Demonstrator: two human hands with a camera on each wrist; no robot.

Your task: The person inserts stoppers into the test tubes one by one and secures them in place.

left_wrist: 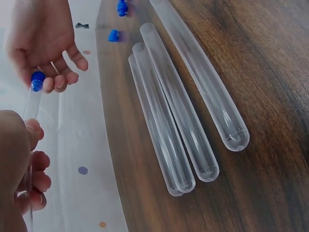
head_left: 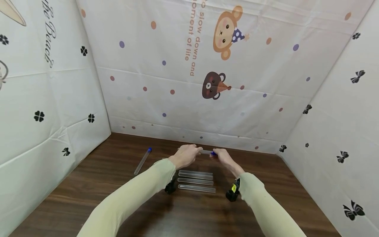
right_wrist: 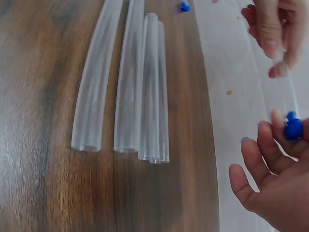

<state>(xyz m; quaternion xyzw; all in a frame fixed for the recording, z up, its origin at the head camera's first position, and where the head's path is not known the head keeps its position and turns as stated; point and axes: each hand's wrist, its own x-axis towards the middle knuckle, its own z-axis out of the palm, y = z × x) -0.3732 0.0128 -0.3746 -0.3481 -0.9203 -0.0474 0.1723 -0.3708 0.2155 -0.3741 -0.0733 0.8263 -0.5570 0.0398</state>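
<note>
Near the back of the table, my left hand (head_left: pixel 186 155) grips a clear test tube (head_left: pixel 206 152), fingers curled round its body. My right hand (head_left: pixel 223 157) pinches a blue stopper (right_wrist: pixel 293 126) between thumb and index finger at the tube's open end. Its other fingers spread loosely in the right wrist view. In the left wrist view the stopper's narrow part meets the tube's mouth. Below my hands lie several uncapped test tubes (head_left: pixel 195 181), side by side, rounded ends to the left.
A test tube with a blue stopper (head_left: pixel 142 162) lies slanted at the left of the table (head_left: pixel 118 154). Two loose blue stoppers (left_wrist: pixel 114 36) rest on the wood in the left wrist view. Printed white cloth walls (head_left: pixel 183 112) enclose the table's back and sides.
</note>
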